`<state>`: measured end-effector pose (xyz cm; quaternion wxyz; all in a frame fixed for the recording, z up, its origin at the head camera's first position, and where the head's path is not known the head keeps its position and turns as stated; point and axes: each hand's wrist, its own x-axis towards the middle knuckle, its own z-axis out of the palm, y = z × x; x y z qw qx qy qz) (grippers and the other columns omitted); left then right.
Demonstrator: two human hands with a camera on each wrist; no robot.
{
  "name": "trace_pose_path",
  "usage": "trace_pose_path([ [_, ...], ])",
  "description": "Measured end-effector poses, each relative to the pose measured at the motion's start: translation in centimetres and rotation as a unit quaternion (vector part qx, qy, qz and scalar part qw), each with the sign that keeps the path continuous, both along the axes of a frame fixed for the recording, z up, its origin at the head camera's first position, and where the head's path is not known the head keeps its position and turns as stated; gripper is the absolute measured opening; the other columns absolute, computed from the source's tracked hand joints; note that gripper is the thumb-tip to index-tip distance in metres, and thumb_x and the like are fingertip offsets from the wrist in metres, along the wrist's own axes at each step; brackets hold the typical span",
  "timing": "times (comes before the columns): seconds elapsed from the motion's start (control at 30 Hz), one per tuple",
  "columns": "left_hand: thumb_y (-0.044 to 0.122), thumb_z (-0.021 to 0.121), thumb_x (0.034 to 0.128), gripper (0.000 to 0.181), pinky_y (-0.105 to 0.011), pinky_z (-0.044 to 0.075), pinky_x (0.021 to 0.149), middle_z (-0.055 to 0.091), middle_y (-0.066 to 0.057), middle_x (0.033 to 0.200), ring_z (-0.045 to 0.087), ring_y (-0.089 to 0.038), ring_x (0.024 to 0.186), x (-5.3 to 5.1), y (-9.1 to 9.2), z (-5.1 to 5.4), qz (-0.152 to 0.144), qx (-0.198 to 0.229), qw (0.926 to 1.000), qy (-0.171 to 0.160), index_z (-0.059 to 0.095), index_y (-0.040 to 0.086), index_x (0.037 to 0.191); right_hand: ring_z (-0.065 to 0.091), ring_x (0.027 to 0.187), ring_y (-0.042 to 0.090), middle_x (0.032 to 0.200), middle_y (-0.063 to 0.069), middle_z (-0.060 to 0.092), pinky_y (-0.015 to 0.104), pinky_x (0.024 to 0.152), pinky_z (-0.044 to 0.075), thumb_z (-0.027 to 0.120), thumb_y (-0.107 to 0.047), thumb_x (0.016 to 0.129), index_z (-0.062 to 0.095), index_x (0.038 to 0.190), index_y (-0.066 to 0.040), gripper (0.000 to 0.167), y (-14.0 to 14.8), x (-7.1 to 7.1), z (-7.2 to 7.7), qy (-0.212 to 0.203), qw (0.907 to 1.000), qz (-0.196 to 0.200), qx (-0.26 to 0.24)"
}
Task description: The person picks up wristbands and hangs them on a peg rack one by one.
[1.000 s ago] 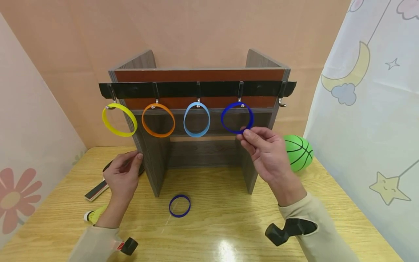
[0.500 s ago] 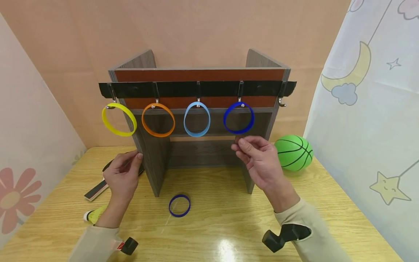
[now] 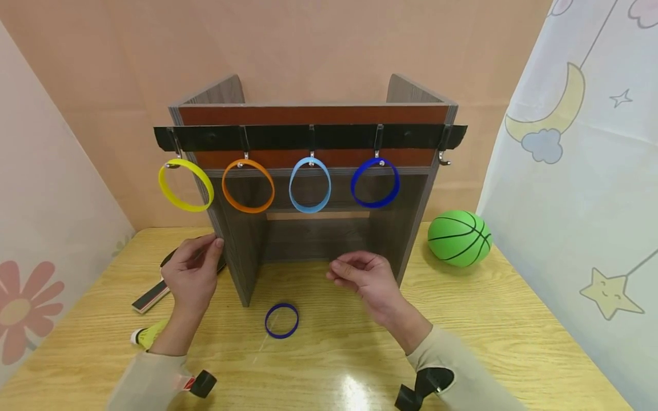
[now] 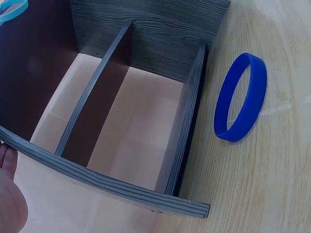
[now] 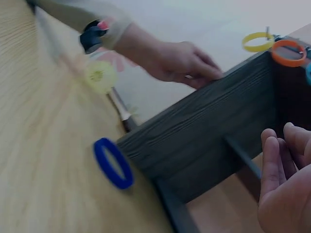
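My left hand (image 3: 194,271) grips the front edge of the left side panel of a grey wooden shelf (image 3: 233,240). My right hand (image 3: 367,282) is in the air before the shelf's lower opening, fingers loosely bent, holding nothing. On the hooks of a black strip (image 3: 344,137) hang a yellow wristband (image 3: 173,200), an orange wristband (image 3: 232,201), a light blue wristband (image 3: 310,209) and a dark blue wristband (image 3: 377,204). Another dark blue wristband (image 4: 255,92) lies on the table, left of the right hand in the head view.
A bare hook (image 3: 444,160) is at the strip's right end. Right of the shelf sits a green ball (image 3: 459,238). Behind the left arm lie a table tennis paddle (image 3: 151,297) and a yellow shuttlecock (image 3: 149,335). Patterned cloths stand on both sides.
My right hand has let go of the hanging dark blue wristband and moved down and left, toward the one on the table. My left hand has stayed on the panel.
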<state>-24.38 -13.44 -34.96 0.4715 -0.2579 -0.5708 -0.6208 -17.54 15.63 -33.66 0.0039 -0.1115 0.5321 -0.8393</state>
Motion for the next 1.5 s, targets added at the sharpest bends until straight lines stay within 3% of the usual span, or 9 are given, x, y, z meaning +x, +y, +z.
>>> trace_pose_path([
  [0.3, -0.016, 0.067, 0.0769, 0.010, -0.018, 0.052, 0.069, 0.065, -0.021, 0.076, 0.064, -0.010, 0.072, 1.3, 0.5, 1.5, 0.009, -0.007, 0.9999, 0.003, 0.064, -0.022, 0.085, 0.068, 0.075, 0.020, 0.082, 0.008, 0.068, 0.033, 0.071, 0.055, 0.068, 0.004, 0.084, 0.069, 0.085, -0.008, 0.012, -1.8, -0.3, -3.1, -0.049, 0.9956, 0.007, 0.079],
  [0.53, -0.016, 0.069, 0.0765, 0.011, -0.017, 0.052, 0.069, 0.066, -0.019, 0.078, 0.064, -0.009, 0.073, 0.3, -0.1, 0.3, 0.019, -0.010, 0.9998, -0.004, 0.065, -0.020, 0.086, 0.068, 0.077, 0.027, 0.083, 0.014, 0.068, 0.033, 0.070, 0.056, 0.071, 0.004, 0.081, 0.067, 0.090, 0.004, 0.010, -2.9, -0.6, -5.3, -0.083, 0.9895, 0.017, 0.117],
  [0.67, -0.016, 0.069, 0.0762, 0.011, -0.016, 0.052, 0.069, 0.066, -0.019, 0.078, 0.064, -0.008, 0.073, 0.9, 0.1, 0.9, 0.026, -0.013, 0.9996, -0.004, 0.065, -0.020, 0.085, 0.068, 0.074, 0.025, 0.083, 0.016, 0.068, 0.032, 0.067, 0.056, 0.070, 0.003, 0.081, 0.065, 0.096, 0.011, 0.017, -3.5, -0.7, -6.3, -0.096, 0.9844, 0.024, 0.146],
  [0.8, -0.016, 0.069, 0.0765, 0.011, -0.017, 0.052, 0.069, 0.066, -0.018, 0.078, 0.064, -0.009, 0.073, 1.6, 0.5, 1.6, 0.020, -0.010, 0.9997, -0.004, 0.065, -0.020, 0.085, 0.068, 0.069, 0.023, 0.083, 0.018, 0.069, 0.034, 0.065, 0.056, 0.072, 0.002, 0.080, 0.066, 0.096, 0.010, 0.019, -4.2, -1.0, -7.4, -0.107, 0.9783, 0.031, 0.174],
  [0.9, -0.018, 0.068, 0.0757, 0.011, -0.017, 0.052, 0.069, 0.066, -0.016, 0.079, 0.064, -0.009, 0.074, 1.2, 0.5, 1.1, 0.013, -0.006, 0.9999, -0.007, 0.064, -0.021, 0.086, 0.068, 0.069, 0.024, 0.080, 0.018, 0.069, 0.034, 0.064, 0.057, 0.073, 0.002, 0.078, 0.069, 0.094, 0.009, 0.017, -4.7, -1.1, -8.0, -0.112, 0.9742, 0.025, 0.194],
  [1.07, -0.022, 0.066, 0.0736, 0.012, -0.016, 0.052, 0.069, 0.068, -0.011, 0.079, 0.064, -0.009, 0.074, 0.2, 0.0, -0.1, 0.010, 0.003, 0.9999, -0.009, 0.065, -0.020, 0.086, 0.067, 0.068, 0.024, 0.076, 0.015, 0.068, 0.033, 0.062, 0.057, 0.074, 0.002, 0.078, 0.069, 0.094, 0.008, 0.018, -5.4, -1.3, -8.6, -0.108, 0.9666, 0.016, 0.232],
  [1.17, -0.020, 0.067, 0.0746, 0.012, -0.016, 0.052, 0.070, 0.068, -0.012, 0.080, 0.065, -0.010, 0.075, 0.1, 0.0, -0.3, 0.009, 0.001, 0.9999, -0.010, 0.065, -0.020, 0.086, 0.067, 0.067, 0.023, 0.075, 0.013, 0.068, 0.033, 0.060, 0.056, 0.074, 0.002, 0.077, 0.068, 0.094, 0.008, 0.020, -5.6, -1.3, -8.7, -0.106, 0.9633, 0.013, 0.246],
  [1.37, -0.019, 0.066, 0.0755, 0.011, -0.017, 0.052, 0.069, 0.067, -0.017, 0.080, 0.065, -0.010, 0.074, 0.8, 0.4, 0.8, 0.006, -0.007, 1.0000, 0.003, 0.064, -0.022, 0.086, 0.067, 0.064, 0.024, 0.072, 0.011, 0.068, 0.032, 0.058, 0.056, 0.076, 0.002, 0.076, 0.069, 0.091, 0.007, 0.017, -6.0, -1.4, -8.5, -0.091, 0.9549, 0.009, 0.283],
  [1.5, -0.022, 0.064, 0.0748, 0.010, -0.017, 0.052, 0.068, 0.068, -0.014, 0.079, 0.064, -0.010, 0.074, 1.5, 0.8, 1.7, 0.002, -0.009, 0.9999, 0.007, 0.063, -0.023, 0.084, 0.066, 0.060, 0.024, 0.068, 0.012, 0.067, 0.032, 0.054, 0.055, 0.076, 0.003, 0.074, 0.068, 0.086, 0.008, 0.015, -6.2, -1.6, -8.5, -0.075, 0.9515, 0.008, 0.298],
])
